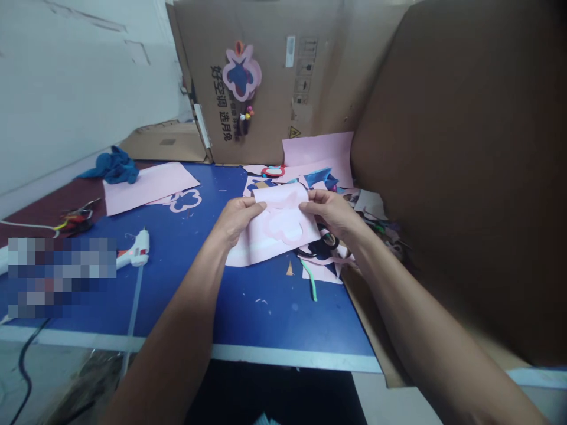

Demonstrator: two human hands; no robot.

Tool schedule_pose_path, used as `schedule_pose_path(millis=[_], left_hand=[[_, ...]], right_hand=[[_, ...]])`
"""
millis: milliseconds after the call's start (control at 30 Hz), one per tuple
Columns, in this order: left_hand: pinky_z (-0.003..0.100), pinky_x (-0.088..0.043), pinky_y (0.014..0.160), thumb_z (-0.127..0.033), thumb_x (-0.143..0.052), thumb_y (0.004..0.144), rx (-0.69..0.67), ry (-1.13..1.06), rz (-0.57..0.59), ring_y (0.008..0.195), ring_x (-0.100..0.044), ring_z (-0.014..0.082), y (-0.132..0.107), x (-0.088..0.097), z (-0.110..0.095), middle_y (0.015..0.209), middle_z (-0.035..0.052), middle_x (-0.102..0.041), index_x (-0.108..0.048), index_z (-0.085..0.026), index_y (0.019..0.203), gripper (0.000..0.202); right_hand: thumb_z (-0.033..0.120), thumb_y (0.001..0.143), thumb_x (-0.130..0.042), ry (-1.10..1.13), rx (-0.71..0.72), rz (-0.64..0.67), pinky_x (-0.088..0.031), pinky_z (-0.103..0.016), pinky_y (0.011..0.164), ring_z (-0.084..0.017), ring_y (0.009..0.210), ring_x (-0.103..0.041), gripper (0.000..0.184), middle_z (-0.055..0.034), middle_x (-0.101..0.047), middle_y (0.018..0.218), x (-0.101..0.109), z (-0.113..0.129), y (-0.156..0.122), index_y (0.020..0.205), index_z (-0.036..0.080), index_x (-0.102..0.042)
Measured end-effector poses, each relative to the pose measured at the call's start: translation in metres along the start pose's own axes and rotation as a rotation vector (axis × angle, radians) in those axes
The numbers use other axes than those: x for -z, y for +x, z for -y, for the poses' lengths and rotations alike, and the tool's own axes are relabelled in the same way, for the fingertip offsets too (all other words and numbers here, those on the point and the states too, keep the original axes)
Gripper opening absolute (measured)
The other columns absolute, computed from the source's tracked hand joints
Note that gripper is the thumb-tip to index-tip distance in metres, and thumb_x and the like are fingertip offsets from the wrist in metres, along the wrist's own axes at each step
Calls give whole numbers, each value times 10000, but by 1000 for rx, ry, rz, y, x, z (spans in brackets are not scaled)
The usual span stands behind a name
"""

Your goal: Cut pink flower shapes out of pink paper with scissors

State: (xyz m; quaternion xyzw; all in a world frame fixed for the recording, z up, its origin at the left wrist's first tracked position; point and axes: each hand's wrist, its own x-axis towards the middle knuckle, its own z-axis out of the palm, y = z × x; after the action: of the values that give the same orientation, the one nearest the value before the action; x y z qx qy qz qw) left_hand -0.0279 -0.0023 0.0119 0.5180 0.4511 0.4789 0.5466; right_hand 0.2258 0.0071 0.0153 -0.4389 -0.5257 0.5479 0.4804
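Note:
Between both hands is a pale pink paper sheet (pixel 248 251), its far edge curled up. My left hand (pixel 234 221) pinches the left side of the sheet between thumb and fingers. At the upper right, my right hand (pixel 330 209) pinches it the same way. A pink scalloped shape (pixel 286 230) shows on the sheet; whether it is loose, drawn or partly cut I cannot tell. Black-handled scissors (pixel 328 241) lie just below my right hand, partly covered by paper. A green fuzzy stem (pixel 313 280) lies nearer to me.
A white glue gun (pixel 140 248) lies on the blue table (pixel 177 289) at left. Farther back are a pink sheet (pixel 150 183), a scalloped paper outline (pixel 186 200) and blue cloth (pixel 115 165). Paper scraps pile up at right beside a tall cardboard wall (pixel 452 165). A flower ornament (pixel 241 74) hangs behind.

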Motion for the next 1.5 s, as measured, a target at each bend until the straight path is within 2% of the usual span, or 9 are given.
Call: schedule_pose_path(millis=[200, 367, 467, 667, 833, 967, 1200, 1333, 1500], left_hand=[[368, -592, 719, -359, -942, 632, 132, -40, 16, 749, -744, 238, -3, 0, -4, 934, 141, -814, -813, -141, 910, 376], [360, -614, 699, -283, -952, 600, 136, -86, -31, 741, -762, 250, -2, -1, -2, 971, 165, -816, -820, -131, 937, 393], [349, -617, 662, -219, -927, 624, 119, -116, -81, 696, -764, 250, 0, 4, -4, 928, 180, -813, -815, -114, 921, 335], [309, -623, 615, -92, -847, 681, 12, -278, -345, 649, -763, 244, 8, 27, -17, 843, 156, -804, -782, -97, 881, 211], [355, -664, 741, -63, -797, 723, -21, -397, -459, 767, -795, 271, 12, 35, -23, 832, 113, -805, -757, -120, 917, 206], [358, -667, 757, -57, -758, 758, -19, -407, -431, 751, -794, 265, 12, 35, -23, 834, 134, -803, -750, -98, 893, 142], [348, -671, 792, -66, -708, 797, -63, -525, -421, 812, -797, 254, 12, 40, -26, 928, 119, -820, -749, -130, 923, 148], [353, -669, 818, -91, -717, 812, -57, -561, -456, 840, -799, 259, 13, 43, -26, 956, 121, -818, -754, -132, 971, 168], [348, -665, 847, -72, -715, 799, -69, -569, -423, 886, -799, 260, 13, 43, -24, 987, 132, -817, -755, -118, 1003, 213]], right_hand=[[314, 635, -880, -24, 12, 20, -502, -275, 604, -159, 650, -623, 279, 14, -727, 770, -7, -2, 0, 841, 226, -713], [329, 646, -884, -59, 22, 35, -449, -265, 527, -143, 578, -564, 258, 24, -673, 688, -14, -1, -1, 764, 243, -671], [392, 685, -883, -89, 51, 11, -486, -282, 561, -152, 614, -592, 269, 2, -691, 741, -8, 3, -1, 780, 247, -678], [546, 782, -733, -190, 205, -398, -486, -278, 570, -166, 661, -628, 326, -32, -695, 817, 43, 16, 5, 860, 252, -615], [398, 768, -682, -432, 230, -618, -502, -326, 643, -218, 723, -659, 266, -70, -718, 840, 91, 7, 10, 950, 205, -664], [321, 726, -733, -702, 195, -573, -505, -385, 784, -278, 829, -681, 187, -99, -762, 851, 98, -14, 14, 864, 195, -756], [314, 725, -813, -960, 176, -363, -510, -382, 861, -308, 937, -717, 120, -95, -804, 914, 71, -41, 26, 827, 256, -840], [211, 779, -716, -988, 210, -403, -521, -379, 913, -319, 1020, -728, 195, -103, -821, 1003, 69, -41, 30, 909, 247, -857], [213, 874, -571, -946, 291, -597, -541, -458, 964, -355, 1069, -726, 346, -144, -799, 1156, 88, -26, 25, 1096, 189, -836]])
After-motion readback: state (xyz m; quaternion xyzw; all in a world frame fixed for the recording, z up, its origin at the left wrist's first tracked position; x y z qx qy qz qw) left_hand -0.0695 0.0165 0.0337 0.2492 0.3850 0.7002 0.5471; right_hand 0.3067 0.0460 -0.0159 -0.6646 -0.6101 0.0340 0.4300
